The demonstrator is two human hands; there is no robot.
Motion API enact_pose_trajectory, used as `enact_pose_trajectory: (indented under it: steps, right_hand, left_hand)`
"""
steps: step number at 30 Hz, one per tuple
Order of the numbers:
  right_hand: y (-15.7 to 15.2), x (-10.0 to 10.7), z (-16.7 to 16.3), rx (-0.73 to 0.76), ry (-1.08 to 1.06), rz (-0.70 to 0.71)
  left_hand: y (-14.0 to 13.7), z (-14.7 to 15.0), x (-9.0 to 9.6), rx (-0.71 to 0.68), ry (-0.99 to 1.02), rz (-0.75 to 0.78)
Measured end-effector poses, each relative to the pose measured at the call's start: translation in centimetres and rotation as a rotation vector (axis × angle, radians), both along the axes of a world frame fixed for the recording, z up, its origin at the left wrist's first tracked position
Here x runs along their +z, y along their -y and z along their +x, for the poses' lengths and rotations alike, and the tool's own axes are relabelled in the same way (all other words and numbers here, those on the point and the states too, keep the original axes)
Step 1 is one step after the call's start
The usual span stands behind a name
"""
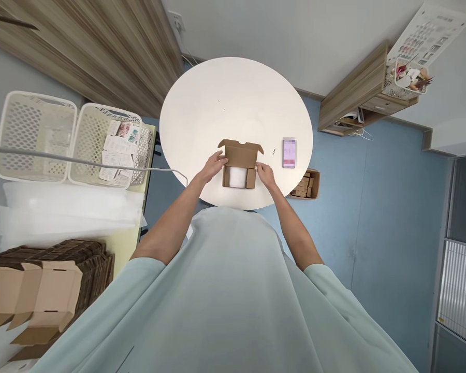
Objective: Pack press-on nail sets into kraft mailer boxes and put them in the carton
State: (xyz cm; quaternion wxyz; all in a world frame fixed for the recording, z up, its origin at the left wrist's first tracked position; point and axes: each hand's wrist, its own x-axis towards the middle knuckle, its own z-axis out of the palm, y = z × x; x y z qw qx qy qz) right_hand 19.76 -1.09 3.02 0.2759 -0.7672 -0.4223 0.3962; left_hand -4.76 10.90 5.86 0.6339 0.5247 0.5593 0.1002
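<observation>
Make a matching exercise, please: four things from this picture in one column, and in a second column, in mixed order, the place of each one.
Things:
1. small cardboard box
2. phone
3. stack of flat cardboard boxes
4. packets

Places:
A. in a white basket left of the round table
B. between the left hand and the right hand, lid open
C. lying alone on the round table, to the right of the hands
D. at the lower left, on a side surface near the person

Pairs: 1-B, 2-C, 3-D, 4-A
</observation>
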Motion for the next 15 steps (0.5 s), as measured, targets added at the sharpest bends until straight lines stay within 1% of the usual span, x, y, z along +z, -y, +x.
enact_pose_trajectory:
  steps: [3, 7, 12, 15]
  right_hand:
    - [-0.1, -0.7, 0.8, 0.015, -0.032, 0.066]
    - [0.4, -1.3, 1.1, 0.049, -0.065, 0.073]
    - [2.3, -1.0, 0.8, 0.133, 0.002, 0.108]
    - [3.7, -0.8, 0.5, 0.185, 0.052, 0.107]
  left_hand:
    - [0.3, -0.1, 0.0, -0.052, 0.038, 0.066]
    - [1.4, -0.5, -0.5, -0.109, 0.083, 0.142]
    - [3.7, -1.5, -1.4, -0.055, 0.127, 0.131]
    - [5.1, -2.1, -1.9, -0.052, 0.148, 0.134]
